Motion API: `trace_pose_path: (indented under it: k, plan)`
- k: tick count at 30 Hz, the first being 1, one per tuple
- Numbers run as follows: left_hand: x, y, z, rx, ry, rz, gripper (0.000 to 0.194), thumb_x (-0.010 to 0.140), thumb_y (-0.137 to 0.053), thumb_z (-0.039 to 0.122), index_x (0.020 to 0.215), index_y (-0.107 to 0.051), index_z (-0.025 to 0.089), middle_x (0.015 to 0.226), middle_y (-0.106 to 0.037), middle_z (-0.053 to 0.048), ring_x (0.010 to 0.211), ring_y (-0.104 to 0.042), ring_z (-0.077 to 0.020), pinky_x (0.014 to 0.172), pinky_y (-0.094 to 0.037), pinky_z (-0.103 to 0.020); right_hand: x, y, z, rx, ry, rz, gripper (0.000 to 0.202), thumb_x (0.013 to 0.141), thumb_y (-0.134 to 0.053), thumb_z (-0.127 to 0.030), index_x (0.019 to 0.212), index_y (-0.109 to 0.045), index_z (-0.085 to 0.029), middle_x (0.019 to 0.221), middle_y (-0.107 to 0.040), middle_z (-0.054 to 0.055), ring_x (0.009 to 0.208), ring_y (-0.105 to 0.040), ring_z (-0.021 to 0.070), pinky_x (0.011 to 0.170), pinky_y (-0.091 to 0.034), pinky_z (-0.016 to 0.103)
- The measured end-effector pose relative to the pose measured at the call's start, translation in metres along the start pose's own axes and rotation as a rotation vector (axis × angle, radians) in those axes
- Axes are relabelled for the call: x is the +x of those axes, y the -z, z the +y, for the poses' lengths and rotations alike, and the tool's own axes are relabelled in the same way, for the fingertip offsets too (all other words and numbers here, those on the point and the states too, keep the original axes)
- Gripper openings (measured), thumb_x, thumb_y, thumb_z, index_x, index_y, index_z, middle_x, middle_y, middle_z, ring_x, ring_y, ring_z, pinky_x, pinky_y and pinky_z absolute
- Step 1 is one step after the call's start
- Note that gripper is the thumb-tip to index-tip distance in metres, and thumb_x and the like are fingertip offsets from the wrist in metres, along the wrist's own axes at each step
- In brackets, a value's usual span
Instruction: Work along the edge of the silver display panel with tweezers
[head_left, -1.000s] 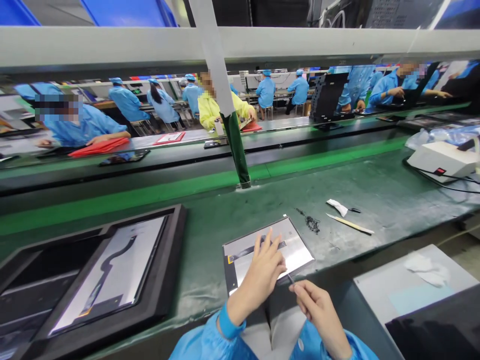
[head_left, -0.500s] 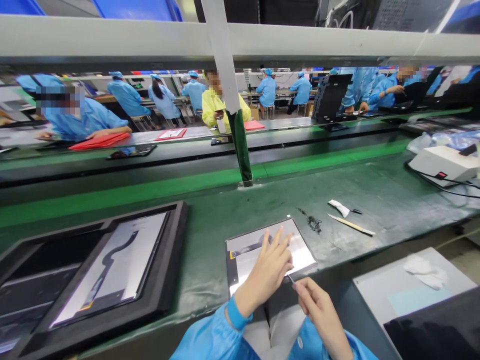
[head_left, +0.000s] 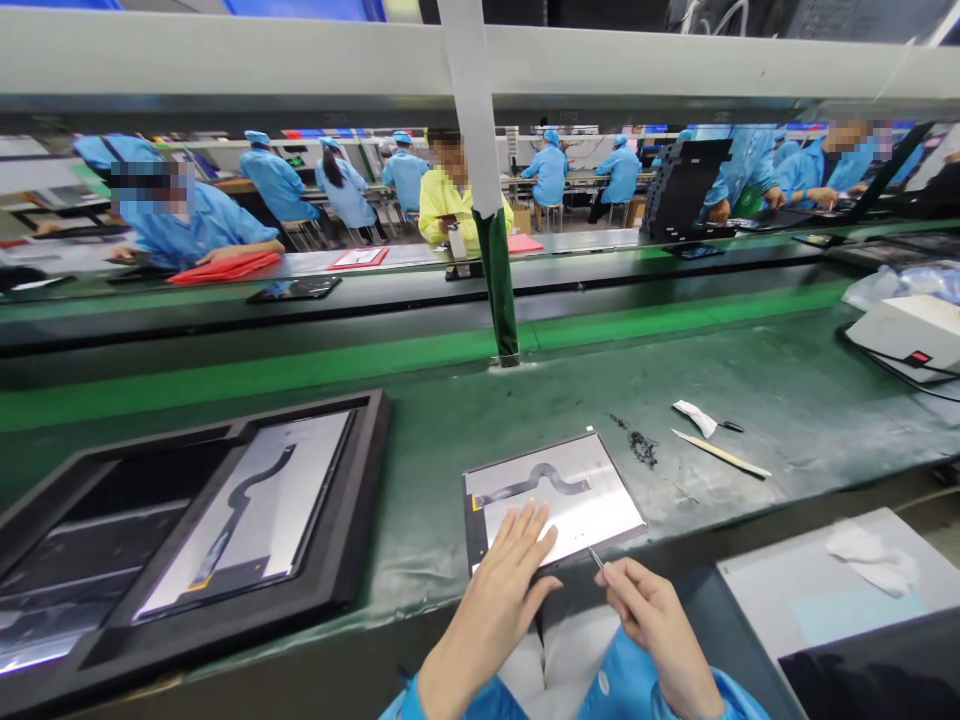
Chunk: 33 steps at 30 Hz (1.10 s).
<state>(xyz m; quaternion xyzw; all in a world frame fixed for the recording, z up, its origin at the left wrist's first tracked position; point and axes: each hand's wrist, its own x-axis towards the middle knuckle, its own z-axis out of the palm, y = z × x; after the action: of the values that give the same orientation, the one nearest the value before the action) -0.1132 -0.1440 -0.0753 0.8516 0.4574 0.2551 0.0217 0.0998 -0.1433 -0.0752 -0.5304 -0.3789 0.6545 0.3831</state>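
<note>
A flat display panel with a silvery back lies at the front edge of the green bench. A dark curved flex cable runs across it from an orange-edged connector. Fingers stretched out, my left hand rests over the panel's near left part and covers some of it. Just off the panel's near edge, my right hand pinches a thin metal tool, seemingly tweezers, with the tip at that edge. The tool's rear part is hidden in my fingers.
A black foam tray at left holds another panel. Right of my panel lie black scraps, a cream-handled blade and a white wrapped piece. A white device stands far right. Co-workers sit across the line.
My left hand has drawn back toward me and left, uncovering the curved cable. The right hand stays at the near edge with its tool. The view has shifted slightly.
</note>
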Motion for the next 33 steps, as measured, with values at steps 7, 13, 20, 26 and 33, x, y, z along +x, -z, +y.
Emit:
trace_pose_path:
  k: [7, 13, 20, 26, 33]
  plan:
    - [0.003, 0.001, 0.001, -0.008, 0.006, 0.022, 0.042, 0.101, -0.047, 0.022, 0.142, -0.043, 0.019, 0.147, -0.050, -0.012, 0.140, -0.041, -0.0259, 0.110, -0.044, -0.051, -0.004, 0.003, -0.005, 0.026, -0.017, 0.011, 0.060, 0.067, -0.071, -0.073, 0.076, -0.067, -0.014, 0.052, -0.032, -0.010, 0.043, -0.017, 0.0026, 0.043, -0.009, 0.020]
    - [0.003, 0.000, 0.001, 0.003, -0.005, 0.025, 0.041, 0.101, -0.045, 0.022, 0.142, -0.042, 0.017, 0.146, -0.051, -0.014, 0.139, -0.041, -0.0265, 0.109, -0.044, -0.053, -0.007, 0.003, -0.012, 0.060, -0.015, 0.061, 0.058, 0.065, -0.074, -0.071, 0.074, -0.067, -0.014, 0.052, -0.032, -0.010, 0.044, -0.015, 0.0025, 0.043, -0.007, 0.020]
    - [0.003, 0.000, 0.001, -0.025, 0.011, 0.021, 0.045, 0.099, -0.049, 0.020, 0.143, -0.041, 0.020, 0.146, -0.051, -0.013, 0.139, -0.041, -0.0272, 0.111, -0.042, -0.052, -0.007, 0.007, -0.020, 0.013, 0.014, 0.079, 0.059, 0.062, -0.074, -0.073, 0.069, -0.068, -0.015, 0.050, -0.032, -0.009, 0.043, -0.017, 0.0038, 0.041, -0.009, 0.021]
    - [0.003, 0.000, 0.001, -0.034, 0.012, 0.019, 0.047, 0.099, -0.050, 0.019, 0.144, -0.040, 0.021, 0.146, -0.051, -0.013, 0.139, -0.042, -0.0272, 0.112, -0.041, -0.052, -0.008, 0.009, -0.032, -0.009, 0.031, 0.116, 0.057, 0.062, -0.074, -0.072, 0.069, -0.069, -0.015, 0.051, -0.033, -0.008, 0.044, -0.017, 0.0046, 0.042, -0.009, 0.022]
    - [0.002, 0.000, 0.001, -0.010, 0.003, 0.015, 0.042, 0.100, -0.048, 0.022, 0.142, -0.042, 0.018, 0.146, -0.051, -0.014, 0.140, -0.040, -0.0277, 0.110, -0.043, -0.054, -0.009, 0.017, -0.041, -0.014, 0.046, 0.137, 0.060, 0.060, -0.074, -0.073, 0.070, -0.069, -0.015, 0.051, -0.034, -0.008, 0.045, -0.017, 0.0048, 0.044, -0.009, 0.023]
